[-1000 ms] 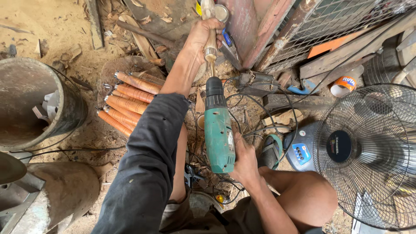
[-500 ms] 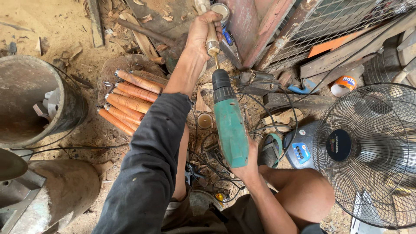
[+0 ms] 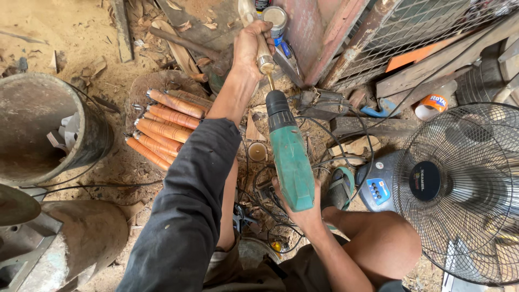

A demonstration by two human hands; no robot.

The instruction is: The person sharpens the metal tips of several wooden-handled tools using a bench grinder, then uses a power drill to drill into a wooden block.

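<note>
My left hand (image 3: 250, 47) grips a pale turned wooden handle (image 3: 264, 54) with a brass-coloured ferrule at its near end, held out over the ground. My right hand (image 3: 304, 212) holds a green electric drill (image 3: 291, 159) by its rear, black chuck pointing away from me. The drill bit runs into the ferrule end of the handle. A stack of reddish-orange turned wooden handles (image 3: 162, 128) lies on a round wooden block to the left of my left arm.
A standing fan (image 3: 459, 189) with a wire cage sits at the right. A rusty metal drum (image 3: 48, 130) stands at the left. Cables, wood scraps, a small tin (image 3: 274, 17) and a wire mesh panel (image 3: 432, 27) lie ahead. My bare knee (image 3: 378, 243) is below.
The drill has swung, its rear moving right and its chuck pushing further up toward the handle. The bit now sits in the ferrule end.
</note>
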